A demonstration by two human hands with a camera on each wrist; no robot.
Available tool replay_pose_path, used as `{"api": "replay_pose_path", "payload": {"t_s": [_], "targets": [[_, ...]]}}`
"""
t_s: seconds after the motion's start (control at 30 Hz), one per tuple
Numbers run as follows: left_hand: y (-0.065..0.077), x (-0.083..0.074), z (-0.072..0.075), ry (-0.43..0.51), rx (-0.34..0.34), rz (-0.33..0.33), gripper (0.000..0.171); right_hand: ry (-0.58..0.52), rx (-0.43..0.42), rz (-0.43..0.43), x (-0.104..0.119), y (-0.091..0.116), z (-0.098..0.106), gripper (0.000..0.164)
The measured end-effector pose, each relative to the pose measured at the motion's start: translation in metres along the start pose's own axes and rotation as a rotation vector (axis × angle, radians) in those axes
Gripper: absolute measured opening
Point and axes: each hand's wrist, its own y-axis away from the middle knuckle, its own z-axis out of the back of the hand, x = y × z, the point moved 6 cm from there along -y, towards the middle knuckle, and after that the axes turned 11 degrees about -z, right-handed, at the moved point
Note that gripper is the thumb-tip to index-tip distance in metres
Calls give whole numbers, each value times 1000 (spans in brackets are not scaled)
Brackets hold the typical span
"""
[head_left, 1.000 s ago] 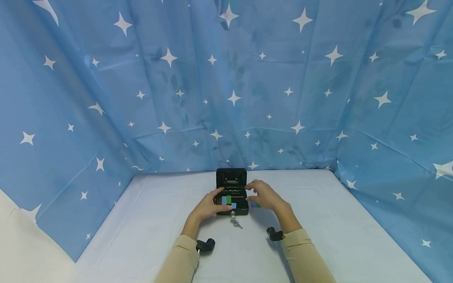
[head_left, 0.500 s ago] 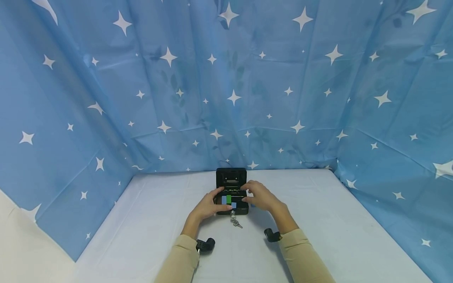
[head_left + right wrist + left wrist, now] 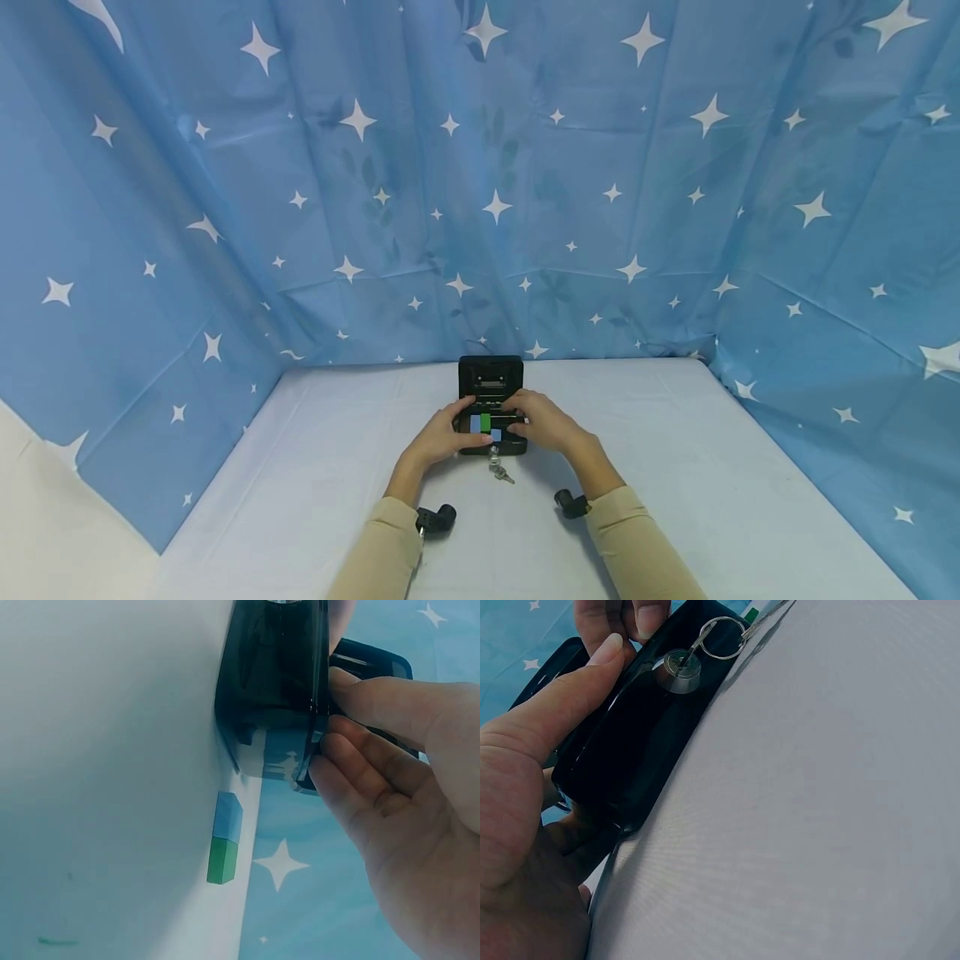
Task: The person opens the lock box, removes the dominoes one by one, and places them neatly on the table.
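A black cash box (image 3: 512, 448) stands with its lid (image 3: 491, 367) raised. Inside lie a blue block (image 3: 475, 424), a green block (image 3: 485, 422) and another blue block (image 3: 496, 435). My left hand (image 3: 437, 438) grips the box's left side, thumb over the front rim. My right hand (image 3: 551, 423) is at the box's right side, thumb and index finger apart over the interior; its other fingers are at the right rim. Nothing shows between the fingers, though the fingertips are partly hidden in the right wrist view. Keys on a ring (image 3: 501, 473) hang from the front lock (image 3: 679, 671).
On the table right of the box lie a blue block (image 3: 228, 816) and a green block (image 3: 221, 860), end to end. A white cloth (image 3: 337, 467) covers the table. A blue star-patterned curtain (image 3: 420, 167) encloses the back and sides.
My right hand has moved left from beside the box to over its right part. The left hand has kept its grip, and the box and the blocks inside have not moved.
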Motion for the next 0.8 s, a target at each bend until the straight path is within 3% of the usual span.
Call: {"api": "replay_pose_path", "payload": {"t_s": [0.33,0.8], "targets": [[-1,3,0,-2,12,1,97,-31,26,31,6,1,-4,38],[-1,3,0,1,9,4,96,-11,48,11,4,-2,-11,38]]}}
